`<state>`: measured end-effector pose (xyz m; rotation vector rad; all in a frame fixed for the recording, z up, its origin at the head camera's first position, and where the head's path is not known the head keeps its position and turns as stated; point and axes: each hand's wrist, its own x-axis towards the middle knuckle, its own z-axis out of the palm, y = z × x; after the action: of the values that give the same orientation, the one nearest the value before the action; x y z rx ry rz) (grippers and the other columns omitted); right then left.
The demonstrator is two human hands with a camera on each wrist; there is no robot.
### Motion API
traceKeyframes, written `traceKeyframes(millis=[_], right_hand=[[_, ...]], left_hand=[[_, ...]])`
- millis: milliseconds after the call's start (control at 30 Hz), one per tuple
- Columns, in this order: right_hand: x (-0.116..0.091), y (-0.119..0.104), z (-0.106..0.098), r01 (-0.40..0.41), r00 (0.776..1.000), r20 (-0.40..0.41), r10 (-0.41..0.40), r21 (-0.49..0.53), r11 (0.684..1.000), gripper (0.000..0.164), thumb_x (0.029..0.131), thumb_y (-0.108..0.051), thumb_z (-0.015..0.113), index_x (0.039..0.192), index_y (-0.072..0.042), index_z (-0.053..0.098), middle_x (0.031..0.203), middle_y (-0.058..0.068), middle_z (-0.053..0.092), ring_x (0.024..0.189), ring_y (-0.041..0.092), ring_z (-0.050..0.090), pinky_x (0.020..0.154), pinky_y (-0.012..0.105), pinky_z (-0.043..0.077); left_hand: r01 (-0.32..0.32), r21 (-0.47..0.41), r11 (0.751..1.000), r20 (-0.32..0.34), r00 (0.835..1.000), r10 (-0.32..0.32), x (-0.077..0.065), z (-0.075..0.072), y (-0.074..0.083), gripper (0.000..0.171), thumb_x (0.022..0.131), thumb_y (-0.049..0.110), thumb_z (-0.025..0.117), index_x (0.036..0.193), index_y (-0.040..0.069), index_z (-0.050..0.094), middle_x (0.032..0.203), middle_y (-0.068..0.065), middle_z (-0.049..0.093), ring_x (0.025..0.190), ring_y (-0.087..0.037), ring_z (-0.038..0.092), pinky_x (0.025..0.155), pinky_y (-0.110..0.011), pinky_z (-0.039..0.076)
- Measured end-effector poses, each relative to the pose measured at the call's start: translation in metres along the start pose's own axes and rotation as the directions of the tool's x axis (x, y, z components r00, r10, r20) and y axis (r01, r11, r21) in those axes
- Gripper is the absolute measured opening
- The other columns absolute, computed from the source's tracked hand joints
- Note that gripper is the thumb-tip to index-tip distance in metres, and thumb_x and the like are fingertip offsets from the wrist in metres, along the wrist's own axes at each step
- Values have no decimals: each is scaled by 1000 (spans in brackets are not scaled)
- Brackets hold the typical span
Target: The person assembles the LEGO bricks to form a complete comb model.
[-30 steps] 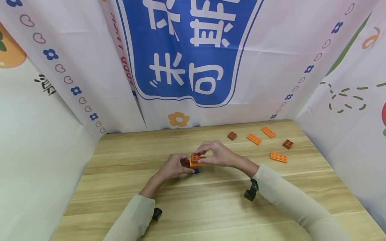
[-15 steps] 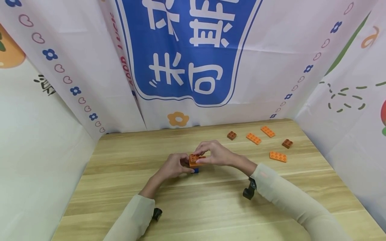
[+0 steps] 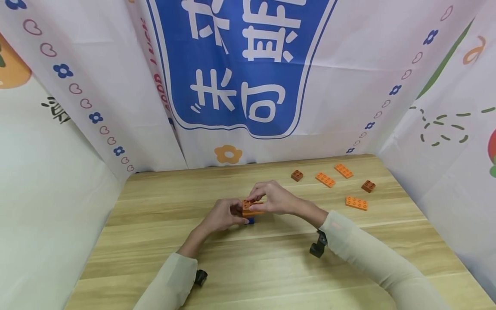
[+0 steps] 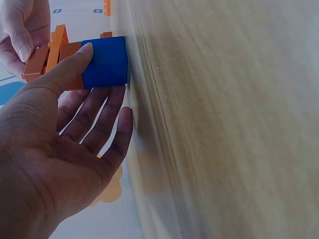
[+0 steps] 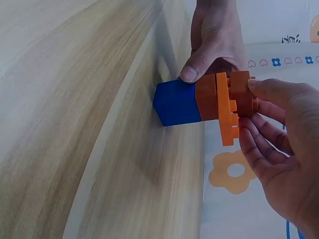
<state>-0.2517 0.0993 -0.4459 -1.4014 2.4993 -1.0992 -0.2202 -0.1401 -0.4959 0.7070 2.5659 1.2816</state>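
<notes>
A stack of toy building bricks stands on the wooden table (image 3: pixel 217 267). At its base is a blue brick (image 5: pixel 177 102), with a brown brick (image 5: pixel 205 97) on it and a long orange plate (image 5: pixel 227 112) above that, jutting out to the right. My left hand (image 3: pixel 222 215) grips the lower stack, thumb on the blue brick and fingers round the far side. Between thumb and fingers, my right hand (image 3: pixel 277 198) pinches another brown brick (image 5: pixel 241 92) at the plate's left end. In the left wrist view this brick sits slightly tilted, a narrow gap showing beneath it.
Towards the back right lie loose bricks: a brown brick (image 3: pixel 297 175), an orange plate (image 3: pixel 325 179), a second orange plate (image 3: pixel 343 170), another brown brick (image 3: pixel 368 186) and a third orange plate (image 3: pixel 356 203). Printed cloth (image 3: pixel 329 107) walls the table at the back and sides.
My right hand has brought the top brown brick down and slightly left onto the plate's left end. The left hand has kept its grip on the stack.
</notes>
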Motion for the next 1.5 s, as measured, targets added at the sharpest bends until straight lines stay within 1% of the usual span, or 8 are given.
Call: traceKeyframes(millis=[200, 500, 733, 933, 1200, 1267, 1400, 1500], right_hand=[[2, -3, -1, -15, 1000, 4, 15, -27, 1000, 23, 90, -13, 86, 112, -5, 82, 104, 2, 75, 94, 13, 72, 85, 32, 62], [4, -10, -2, -64, 997, 28, 66, -56, 996, 25, 91, -10, 85, 114, -3, 81, 105, 5, 75, 94, 16, 72, 86, 40, 63], [6, -14, -2, -79, 996, 40, 82, -77, 994, 25, 91, -11, 85, 115, -4, 81, 103, 4, 75, 94, 16, 72, 84, 39, 62], [6, -13, 0, -90, 995, 33, 92, -73, 993, 25, 91, -10, 84, 115, -3, 81, 104, 5, 74, 93, 16, 71, 83, 38, 62], [1, -12, 3, -79, 997, -3, 79, -71, 994, 25, 93, -13, 84, 116, -7, 81, 105, 2, 75, 95, 13, 71, 83, 27, 60], [-1, -10, 5, -66, 998, -22, 65, -72, 995, 24, 93, -15, 84, 115, -7, 81, 105, 2, 75, 94, 13, 71, 81, 28, 60], [-4, -8, 7, -39, 998, -42, 37, -56, 998, 23, 94, -16, 83, 115, -6, 81, 107, 3, 76, 94, 14, 70, 78, 36, 61], [-8, -4, 8, -33, 999, -43, 31, -37, 999, 26, 94, -16, 83, 118, -6, 80, 109, 4, 76, 96, 14, 70, 80, 40, 62]], left_hand=[[-18, -12, 1000, 4, 1000, 18, -1, -1, -3, 25, 86, 14, 91, 105, 6, 77, 99, -3, 78, 87, -12, 73, 77, -26, 61], [-27, -41, 999, 28, 999, 29, -3, -4, -2, 26, 88, 17, 89, 108, 6, 76, 101, -4, 78, 89, -13, 73, 76, -25, 61], [-28, -90, 996, 22, 999, 30, -4, -4, 1, 26, 91, 17, 86, 110, 5, 75, 105, -7, 78, 94, -18, 76, 80, -26, 62], [-39, -101, 994, 25, 999, 41, -3, -5, 3, 22, 92, 16, 85, 107, 4, 76, 104, -9, 78, 94, -20, 76, 80, -27, 62], [-3, -72, 997, 26, 1000, 5, -2, -5, 1, 16, 92, 15, 85, 104, 9, 76, 104, -3, 78, 93, -15, 74, 79, -27, 62], [5, -68, 998, 27, 1000, -3, -2, -6, 1, 16, 92, 15, 85, 104, 10, 77, 104, -2, 78, 93, -14, 74, 79, -27, 61], [6, -64, 998, 22, 1000, -5, -2, -6, 1, 16, 91, 16, 86, 103, 11, 77, 102, -2, 78, 91, -14, 74, 78, -27, 62], [13, -61, 998, 22, 1000, -12, -2, -5, 0, 16, 91, 17, 86, 102, 11, 77, 100, -1, 78, 89, -13, 73, 77, -27, 61]])
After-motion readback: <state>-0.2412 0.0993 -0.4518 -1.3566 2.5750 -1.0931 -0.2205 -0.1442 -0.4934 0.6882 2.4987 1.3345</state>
